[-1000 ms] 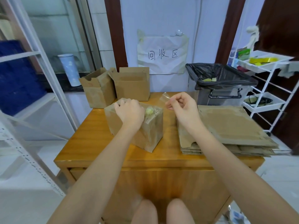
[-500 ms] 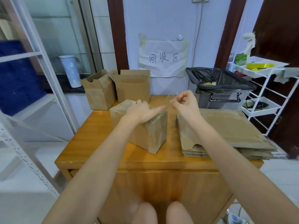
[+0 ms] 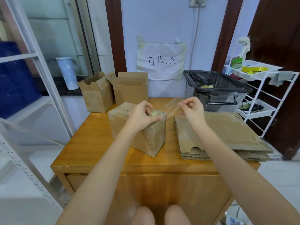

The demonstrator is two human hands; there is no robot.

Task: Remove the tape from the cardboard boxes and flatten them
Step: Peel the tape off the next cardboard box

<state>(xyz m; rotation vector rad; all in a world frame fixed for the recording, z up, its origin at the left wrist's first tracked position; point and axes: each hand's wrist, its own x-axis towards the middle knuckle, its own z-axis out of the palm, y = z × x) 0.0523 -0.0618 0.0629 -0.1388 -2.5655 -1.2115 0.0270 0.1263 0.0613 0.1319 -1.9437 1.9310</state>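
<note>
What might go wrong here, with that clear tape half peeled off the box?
1. The clear tape strip stretches between the right hand and the wad under the left hand; it may snap or fold and stick to itself.
2. The tape could tear the paper skin off the cardboard box, which already looks scuffed.
3. The sticky strip may cling to the fingers rather than drop into the black-lined bin behind.

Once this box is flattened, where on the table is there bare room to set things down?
Bare wood on the table: left of the taped box, and the front strip. Crowded: the back holds two open boxes, the right the flattened stack. Only a narrow gap separates box and stack.
</note>
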